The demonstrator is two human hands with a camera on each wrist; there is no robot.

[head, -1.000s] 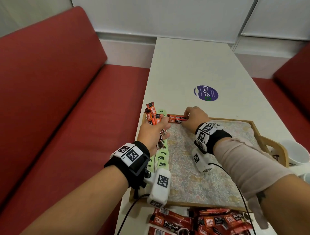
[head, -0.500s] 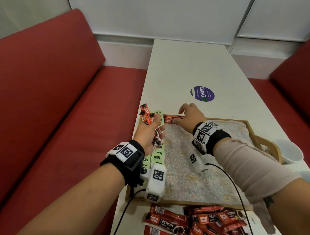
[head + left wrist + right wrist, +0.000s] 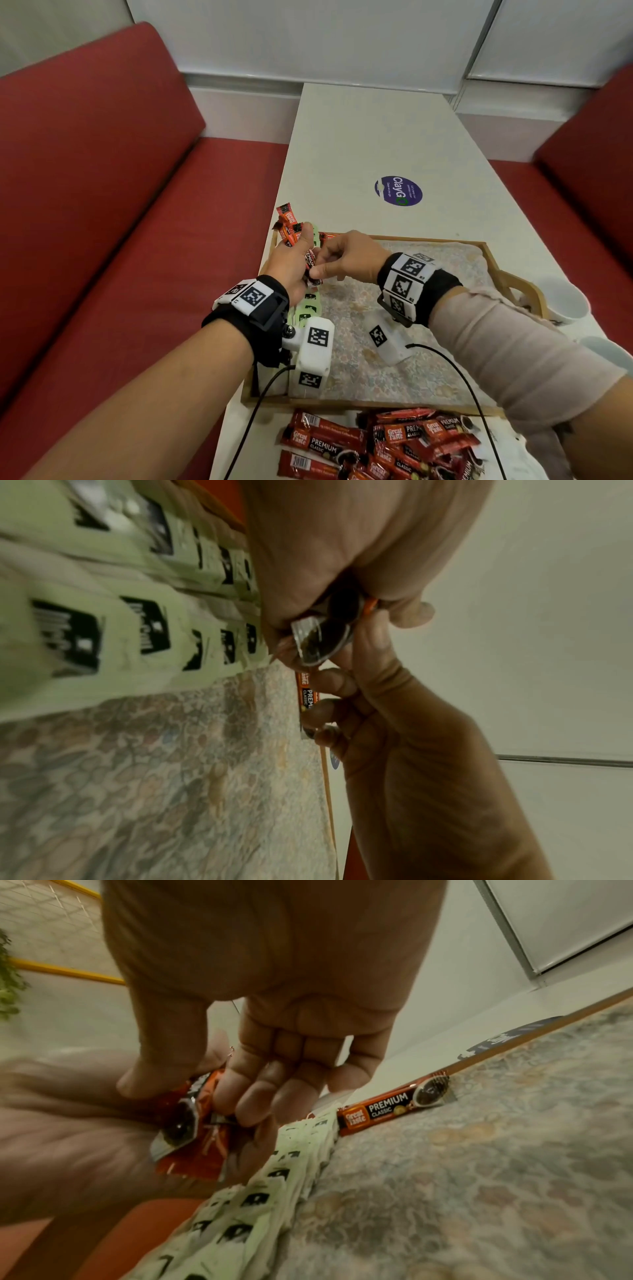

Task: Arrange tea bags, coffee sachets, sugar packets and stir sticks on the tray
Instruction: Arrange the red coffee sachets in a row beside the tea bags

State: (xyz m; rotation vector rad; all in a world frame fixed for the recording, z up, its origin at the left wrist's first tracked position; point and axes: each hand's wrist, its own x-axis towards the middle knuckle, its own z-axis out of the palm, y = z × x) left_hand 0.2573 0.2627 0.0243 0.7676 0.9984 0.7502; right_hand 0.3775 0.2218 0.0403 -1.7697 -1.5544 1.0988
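Here, left hand point(image 3: 291, 260) clamped round a fanned bunch of coffee sachets point(image 3: 289, 226), held above the tray's point(image 3: 493, 260) far left corner as a ready supply. Right hand point(image 3: 346, 260) reaching across, thumb and fingers point(image 3: 240, 1093) pinched on one sachet's lower end, probably to draw it out singly. One laid sachet point(image 3: 394, 1110) flat along the far rim, just beyond the row of green tea bags point(image 3: 260, 1185) lining the left edge (likely the start of a second row). More loose sachets point(image 3: 383, 445) heaped on the tabletop point(image 3: 359, 137) below the near rim.
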